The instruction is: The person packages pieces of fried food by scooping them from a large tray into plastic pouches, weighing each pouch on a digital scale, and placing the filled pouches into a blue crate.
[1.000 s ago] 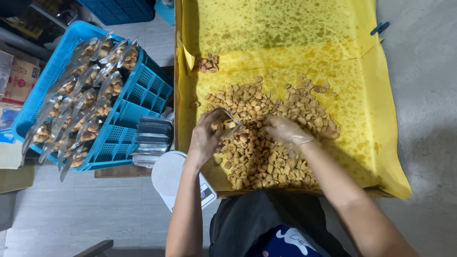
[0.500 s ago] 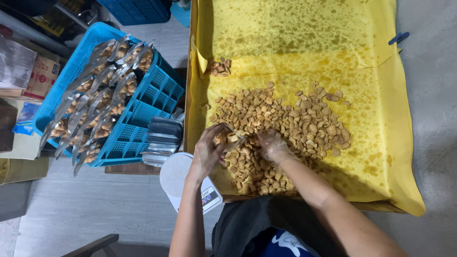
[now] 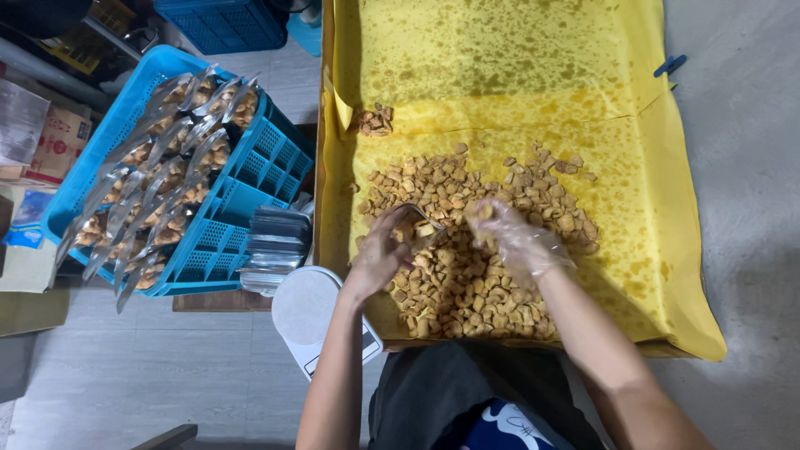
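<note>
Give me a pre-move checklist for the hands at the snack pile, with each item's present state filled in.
1. Left hand holds the clear pouch mouth-up at the pile: ok.
2. Right hand gloved, with snack pieces in it: ok.
3. Pouch fill level: cannot tell.
4. Pieces stay on the yellow paper: ok.
5. White scale platform bare: ok.
6. Blue crate has room for more filled pouches: ok.

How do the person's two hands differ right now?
The right hand wears a clear plastic glove; the left hand is bare. The left hand holds a clear bag open, while the right hand drops snack pieces toward it. Both hover over the same pile on the yellow paper.
</note>
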